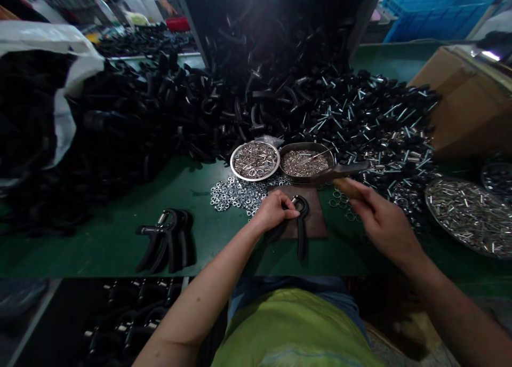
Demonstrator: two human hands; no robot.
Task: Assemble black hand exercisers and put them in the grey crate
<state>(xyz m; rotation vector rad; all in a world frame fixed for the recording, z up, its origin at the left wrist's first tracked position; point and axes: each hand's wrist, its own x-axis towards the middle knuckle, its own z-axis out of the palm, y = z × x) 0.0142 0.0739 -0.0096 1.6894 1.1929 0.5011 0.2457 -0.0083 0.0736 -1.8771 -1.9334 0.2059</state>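
Observation:
My left hand (275, 211) is closed in a pinch at the top of a black hand grip exerciser (302, 233), which lies on a brown square plate (318, 217). My right hand (382, 220) is wrapped round the wooden handle of a hammer (346, 187). The hammer's dark head, slightly blurred, is raised to the right of the plate, apart from the exerciser. Just beyond my left hand lies a spread of small metal nuts (234, 193). The part of the exerciser under my left fingers is hidden.
A round steel dish (232, 167) and a dark pan (283, 176) hold small metal parts. Assembled hand grips (172, 241) stand at left. Heaped black handles (256, 100) and bolted knobs (360, 100) cover the back. A large tray of pins (468, 212) and a cardboard box (468, 100) are at right.

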